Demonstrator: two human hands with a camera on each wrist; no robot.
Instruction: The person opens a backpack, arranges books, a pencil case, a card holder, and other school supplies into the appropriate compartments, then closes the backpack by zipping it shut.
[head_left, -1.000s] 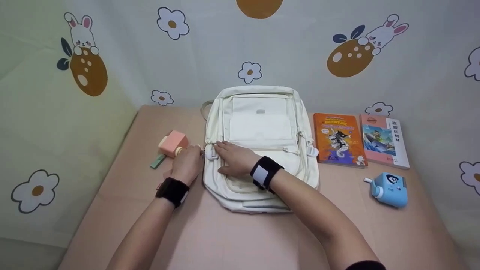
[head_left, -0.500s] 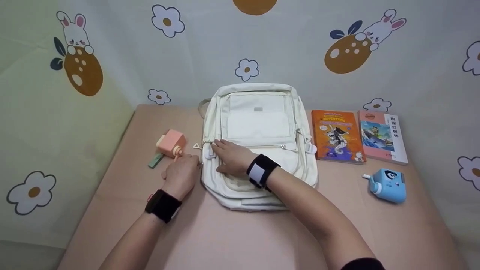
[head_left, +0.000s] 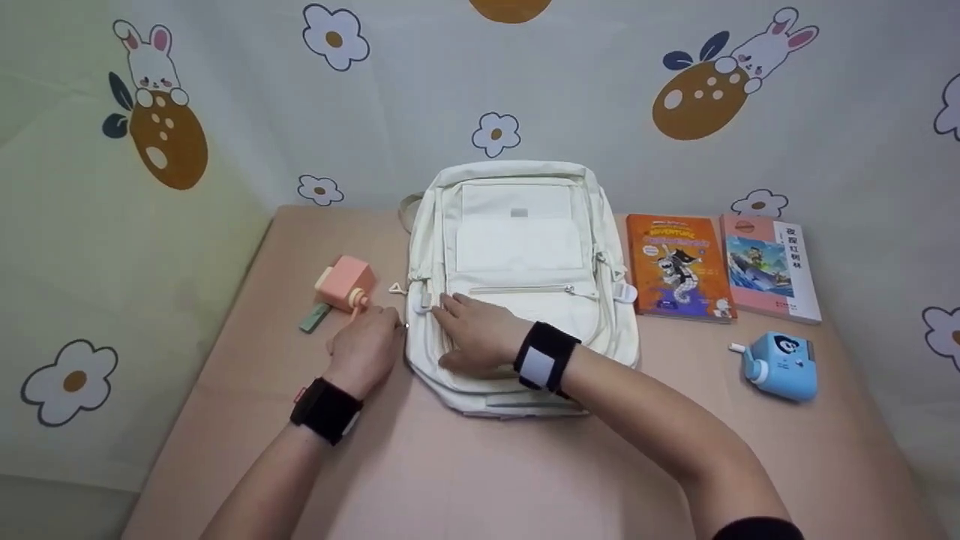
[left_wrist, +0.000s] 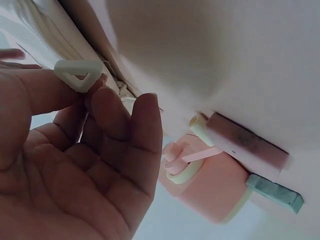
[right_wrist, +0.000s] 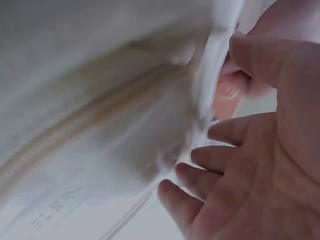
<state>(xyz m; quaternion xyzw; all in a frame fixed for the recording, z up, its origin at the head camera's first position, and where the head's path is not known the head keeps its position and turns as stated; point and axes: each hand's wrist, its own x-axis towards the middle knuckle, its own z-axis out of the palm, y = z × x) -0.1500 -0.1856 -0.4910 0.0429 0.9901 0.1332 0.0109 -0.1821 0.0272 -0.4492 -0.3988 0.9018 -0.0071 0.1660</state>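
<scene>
A cream backpack [head_left: 517,240] lies front side up on the table. At its left side my left hand [head_left: 366,349] pinches a white triangular zipper pull [left_wrist: 78,75] between thumb and index finger; the other fingers are bent loosely. A second triangular pull [head_left: 397,288] sticks out from the bag's edge just above that hand. My right hand [head_left: 484,334] rests on the left part of the front pocket, fingers fairly straight. In the right wrist view its fingertips [right_wrist: 172,197] are at the bag's fabric, which is blurred, with a zipper [right_wrist: 85,117] running across.
Left of the bag stand a pink crank pencil sharpener [head_left: 347,281] and a small green bar [head_left: 315,318]. To the right lie an orange book [head_left: 681,266] and a pink-and-white book [head_left: 771,266]. In front of them is a blue crank pencil sharpener [head_left: 784,366].
My left hand has moved down along the bag's left side, uncovering the upper triangular pull. The right hand has slid slightly toward me, its fingertips now below the pocket zipper's level.
</scene>
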